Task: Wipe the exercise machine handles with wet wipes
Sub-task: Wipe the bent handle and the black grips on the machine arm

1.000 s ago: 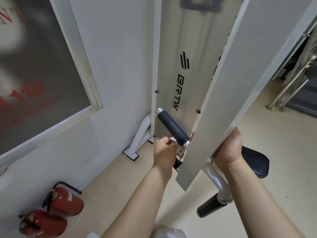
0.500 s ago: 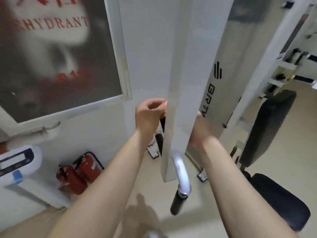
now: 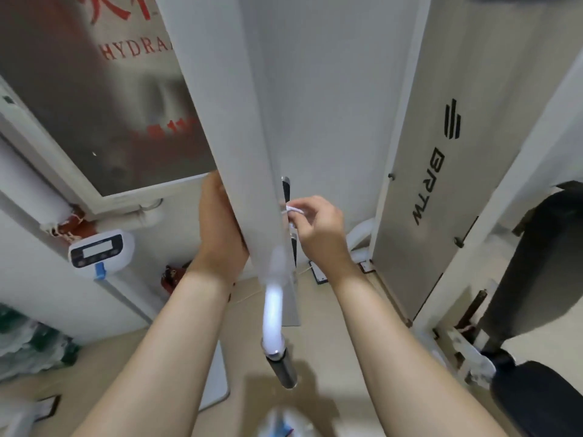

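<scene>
The right hand is pinching a soft, limp wipe at the stiff handle showing at three o'clock of the beam, likely best wrapped round its rubbery sleeve, while the left hand is lying against the beam at nine o'clock, its fingers hidden, so I cannot tell its grip.

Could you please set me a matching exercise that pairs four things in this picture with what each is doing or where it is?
Things:
1. left hand
2. right hand
3. lower black handle
4. fire extinguisher

States:
A. pinches the white wipe
B. red, low on the left side of the view
C. holds the white machine arm
D. hangs below the curved white tube

Pairs: 1-C; 2-A; 3-D; 4-B.
</scene>
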